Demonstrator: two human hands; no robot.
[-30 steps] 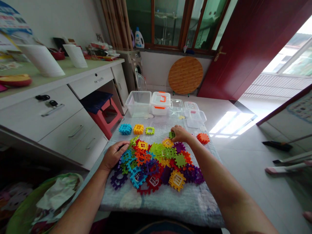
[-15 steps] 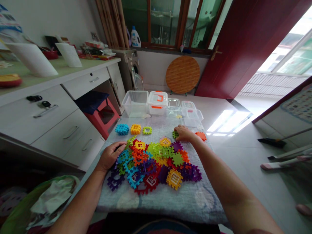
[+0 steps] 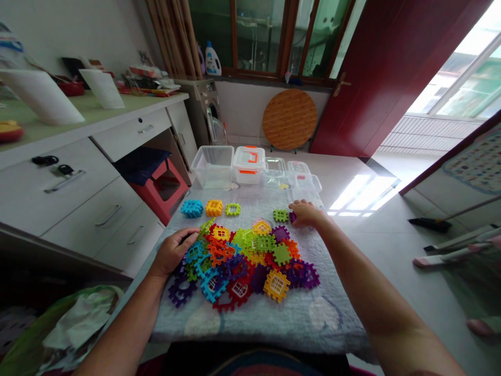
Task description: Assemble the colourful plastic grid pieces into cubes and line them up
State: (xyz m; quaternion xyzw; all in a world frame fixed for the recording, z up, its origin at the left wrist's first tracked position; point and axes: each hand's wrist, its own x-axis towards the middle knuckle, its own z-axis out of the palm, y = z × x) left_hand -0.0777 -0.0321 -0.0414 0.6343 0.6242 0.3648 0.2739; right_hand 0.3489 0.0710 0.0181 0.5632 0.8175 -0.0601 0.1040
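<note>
Beyond the plastic pieces (image 3: 245,238) stand clear boxes (image 3: 249,165), one lidded.

Cloth-covered table (image 3: 270,322): mixed heap of toothed tiles (image 3: 250,261); blue stack (image 3: 191,209), yellow stack (image 3: 214,208) beyond; clear boxes (image 3: 249,168) at far edge.

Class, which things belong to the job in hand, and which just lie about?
Job in hand:
multicoloured heap of notched plastic pieces, by the left hand
purple notched plastic piece at the right hand
perhaps clear plastic boxes

Lying about:
round brown wooden tabletop
blue-capped white plastic bottle
</note>
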